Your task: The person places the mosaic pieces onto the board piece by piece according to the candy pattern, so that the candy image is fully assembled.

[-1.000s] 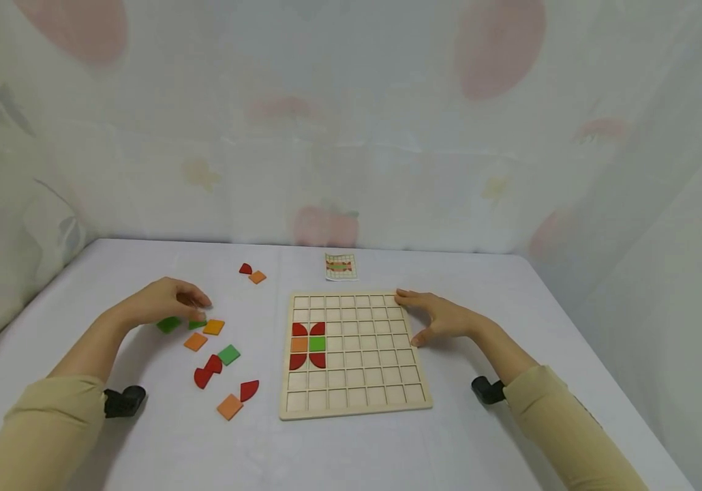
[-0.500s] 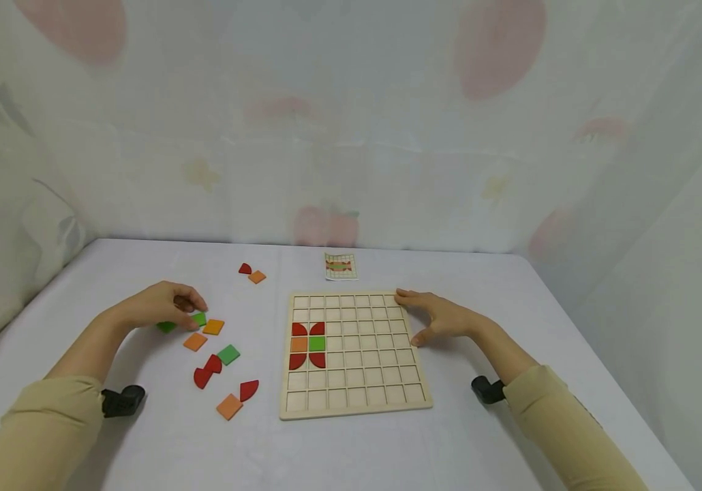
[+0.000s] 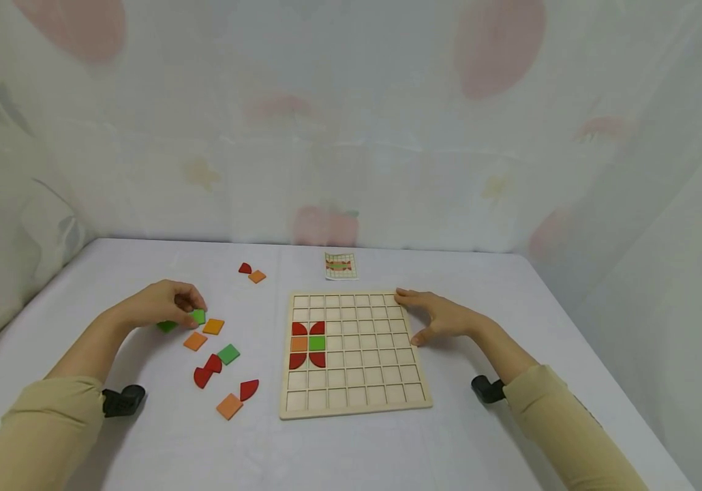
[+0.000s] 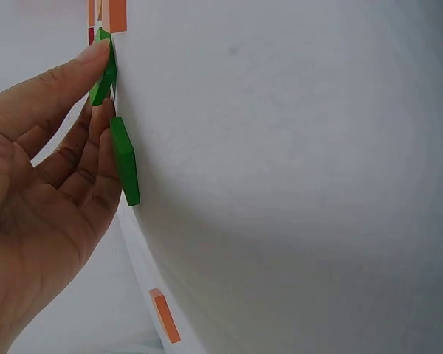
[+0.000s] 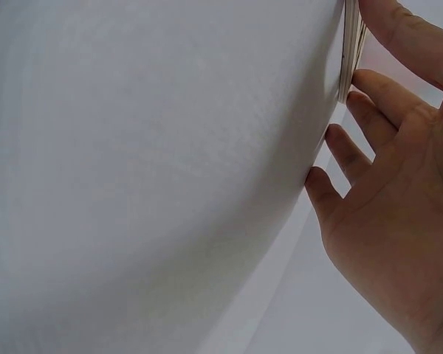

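My left hand (image 3: 193, 311) pinches a green square tile (image 3: 199, 316) at the left of the table; the left wrist view shows its thumb tip on that tile (image 4: 103, 74) with the fingers behind it. A second green square (image 3: 166, 326) lies under the palm, seen edge-on (image 4: 124, 158) in the left wrist view. The wooden grid board (image 3: 363, 382) lies in the middle with red quarter circles (image 3: 299, 329), an orange square (image 3: 298, 344) and a green square (image 3: 317, 343) set in its left columns. My right hand (image 3: 414, 318) rests open on the board's right edge (image 5: 348, 51).
Loose pieces lie left of the board: orange squares (image 3: 213, 326) (image 3: 229, 406), a green square (image 3: 228, 354), red quarter circles (image 3: 249, 389). A red piece (image 3: 245, 269) and an orange square (image 3: 257, 276) sit farther back. A small pattern card (image 3: 341, 266) lies behind the board.
The left hand's fingers have closed on the green tile and drawn it slightly up and back off the cloth. The right hand has stayed still.
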